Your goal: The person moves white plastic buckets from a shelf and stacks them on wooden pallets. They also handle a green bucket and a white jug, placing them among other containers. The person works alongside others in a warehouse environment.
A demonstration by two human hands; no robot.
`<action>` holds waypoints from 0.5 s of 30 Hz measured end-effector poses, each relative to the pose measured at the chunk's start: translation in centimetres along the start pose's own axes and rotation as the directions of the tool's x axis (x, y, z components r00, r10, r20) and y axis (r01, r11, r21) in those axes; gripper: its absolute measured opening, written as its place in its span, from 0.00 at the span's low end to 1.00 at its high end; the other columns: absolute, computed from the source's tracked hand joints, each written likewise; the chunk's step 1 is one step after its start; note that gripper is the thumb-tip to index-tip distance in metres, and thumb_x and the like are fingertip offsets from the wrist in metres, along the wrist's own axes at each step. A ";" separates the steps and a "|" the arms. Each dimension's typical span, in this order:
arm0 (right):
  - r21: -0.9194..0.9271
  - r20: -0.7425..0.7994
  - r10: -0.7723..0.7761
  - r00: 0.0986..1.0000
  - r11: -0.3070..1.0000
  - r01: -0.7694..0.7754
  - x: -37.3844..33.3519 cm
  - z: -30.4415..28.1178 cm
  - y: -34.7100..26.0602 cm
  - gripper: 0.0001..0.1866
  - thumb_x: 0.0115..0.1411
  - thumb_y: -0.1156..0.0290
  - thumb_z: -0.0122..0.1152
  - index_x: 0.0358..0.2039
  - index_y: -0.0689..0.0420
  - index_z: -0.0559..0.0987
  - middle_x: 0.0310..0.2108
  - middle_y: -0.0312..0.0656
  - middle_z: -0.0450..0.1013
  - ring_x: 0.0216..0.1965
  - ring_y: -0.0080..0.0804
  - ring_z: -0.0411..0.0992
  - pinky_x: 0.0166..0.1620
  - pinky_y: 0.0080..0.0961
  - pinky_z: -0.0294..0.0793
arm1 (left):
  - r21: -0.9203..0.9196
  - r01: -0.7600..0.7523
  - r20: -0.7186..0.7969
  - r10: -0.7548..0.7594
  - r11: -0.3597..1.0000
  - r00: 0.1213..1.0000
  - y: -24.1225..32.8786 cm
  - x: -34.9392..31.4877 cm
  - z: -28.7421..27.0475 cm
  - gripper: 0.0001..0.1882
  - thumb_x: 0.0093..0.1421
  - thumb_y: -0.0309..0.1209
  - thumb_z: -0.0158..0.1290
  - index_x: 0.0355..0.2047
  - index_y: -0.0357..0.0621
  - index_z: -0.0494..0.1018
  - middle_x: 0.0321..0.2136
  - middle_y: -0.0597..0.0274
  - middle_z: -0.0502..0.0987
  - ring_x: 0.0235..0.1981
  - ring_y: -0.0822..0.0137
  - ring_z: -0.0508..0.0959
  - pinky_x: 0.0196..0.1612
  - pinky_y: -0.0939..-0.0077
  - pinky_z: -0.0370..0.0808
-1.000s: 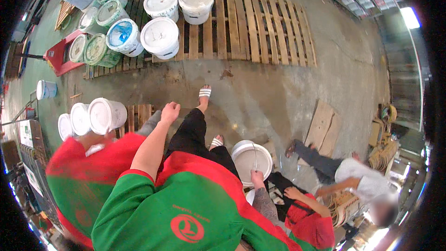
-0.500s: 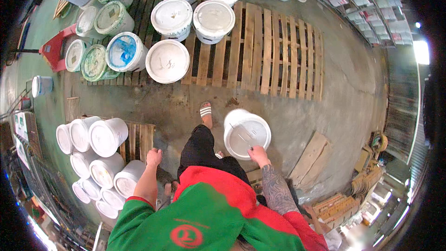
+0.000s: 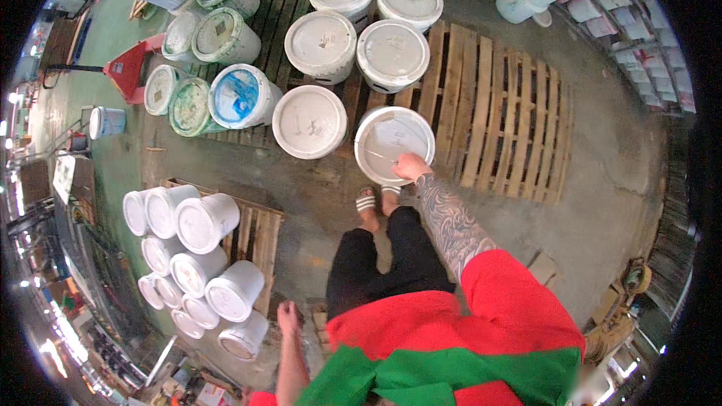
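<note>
at the front edge of the wooden pallet (image 3: 489,105), the right hand (image 3: 410,167) is closed on the near rim of a white lidded bucket (image 3: 394,143), fingers curled over the lid edge; the tattooed forearm runs back from it toward the red and green shirt. this bucket stands on the pallet's near boards, just beside another white lidded bucket (image 3: 309,121) to its left, with two more behind them. the left hand (image 3: 286,317) hangs low beside the body, holding nothing, fingers loosely curled; whether it is fully closed cannot be told. nearest to it lies a stack of white buckets on their sides (image 3: 199,259) on a smaller pallet. sandalled feet (image 3: 374,201) stand on the concrete floor just short of the gripped bucket. a blue-smeared bucket (image 3: 242,95) sits further left.
</note>
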State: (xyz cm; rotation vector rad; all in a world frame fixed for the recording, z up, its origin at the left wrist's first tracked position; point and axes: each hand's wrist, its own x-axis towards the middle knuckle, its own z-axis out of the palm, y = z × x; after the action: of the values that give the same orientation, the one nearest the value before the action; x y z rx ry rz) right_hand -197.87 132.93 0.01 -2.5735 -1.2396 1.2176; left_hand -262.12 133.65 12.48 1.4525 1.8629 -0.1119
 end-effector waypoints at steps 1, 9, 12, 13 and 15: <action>-0.014 0.014 0.030 0.999 0.999 -0.029 1.8 0.4 0.4 0.20 0.56 0.56 0.54 0.34 0.60 0.84 0.38 0.53 0.79 0.42 0.53 0.77 0.47 0.46 0.77 | 0.071 0.160 0.061 -0.164 0.985 0.985 -0.4 -1.3 -0.5 0.16 0.63 0.37 0.54 0.40 0.35 0.77 0.39 0.49 0.79 0.40 0.56 0.78 0.46 0.64 0.74; 0.066 -0.013 0.110 0.994 0.992 -0.109 13.5 1.9 -0.8 0.13 0.55 0.65 0.55 0.29 0.58 0.85 0.34 0.51 0.80 0.37 0.49 0.79 0.41 0.46 0.78 | -0.049 0.303 0.071 -0.299 0.952 0.952 2.0 -10.6 1.3 0.19 0.64 0.38 0.54 0.45 0.32 0.75 0.37 0.53 0.81 0.37 0.64 0.81 0.42 0.71 0.76; 0.035 -0.035 0.105 0.994 0.994 -0.104 10.3 4.0 -2.3 0.18 0.54 0.63 0.57 0.43 0.55 0.82 0.41 0.50 0.77 0.45 0.51 0.75 0.51 0.47 0.72 | -0.056 0.353 0.105 -0.346 0.934 0.932 4.9 -10.3 0.9 0.18 0.65 0.38 0.54 0.46 0.33 0.75 0.37 0.53 0.81 0.36 0.67 0.79 0.42 0.73 0.75; 0.019 -0.086 0.133 0.987 0.991 -0.132 8.5 4.9 -3.0 0.19 0.54 0.63 0.57 0.45 0.54 0.82 0.42 0.49 0.76 0.47 0.51 0.74 0.53 0.47 0.71 | -0.074 0.302 0.122 -0.292 0.950 0.949 5.8 -9.5 1.0 0.18 0.65 0.38 0.54 0.46 0.33 0.75 0.37 0.53 0.81 0.36 0.67 0.79 0.42 0.72 0.75; -0.044 -0.119 0.057 0.991 0.997 -0.063 5.2 6.1 -4.0 0.25 0.56 0.63 0.57 0.56 0.53 0.75 0.52 0.49 0.71 0.56 0.50 0.68 0.59 0.53 0.63 | -0.063 0.332 0.181 -0.316 0.941 0.931 7.5 -8.0 0.2 0.18 0.65 0.38 0.54 0.46 0.34 0.75 0.36 0.54 0.81 0.36 0.67 0.79 0.42 0.72 0.75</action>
State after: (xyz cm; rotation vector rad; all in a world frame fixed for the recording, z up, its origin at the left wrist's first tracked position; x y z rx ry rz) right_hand -202.56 137.49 -6.15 -2.6913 -1.1903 1.0400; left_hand -255.01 129.88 19.91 1.0285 1.9250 -0.2954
